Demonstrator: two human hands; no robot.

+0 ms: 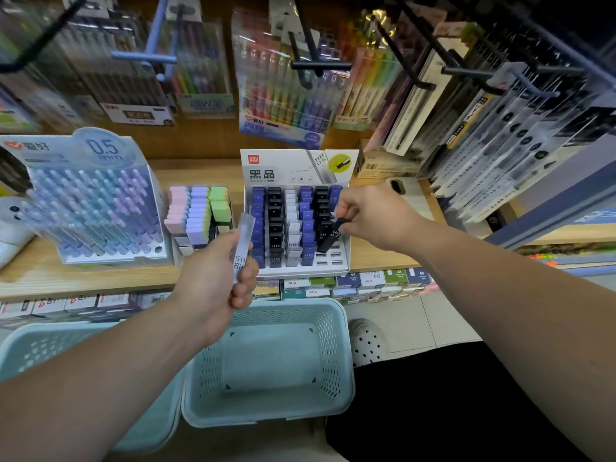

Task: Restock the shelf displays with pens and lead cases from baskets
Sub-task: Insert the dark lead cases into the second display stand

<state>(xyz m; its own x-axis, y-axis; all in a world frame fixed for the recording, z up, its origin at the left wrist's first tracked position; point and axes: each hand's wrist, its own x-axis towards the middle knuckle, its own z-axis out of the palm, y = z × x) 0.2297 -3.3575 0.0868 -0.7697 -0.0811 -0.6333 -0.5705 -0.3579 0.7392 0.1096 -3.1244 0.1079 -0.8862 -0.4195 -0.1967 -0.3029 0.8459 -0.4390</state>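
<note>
A white lead-case display box (343,248) stands on the wooden shelf, its slots filled with blue, black and white cases. My right hand (370,215) pinches a black lead case (333,236) marked HB 0.7, tilted over the display's right columns near some open slots. My left hand (216,281) grips a grey translucent lead case (243,241) marked HB 0.5, held upright in front of the display's left side. Below my hands sits a pale green basket (336,355); nothing shows inside it.
A clear pen display (93,201) marked 0.5 mm stands at the left, pastel erasers (200,211) between it and the lead box. A second pale basket (30,348) lies at lower left. Pen packs on hooks (283,81) overhang the shelf. A white shoe (366,341) rests on the floor.
</note>
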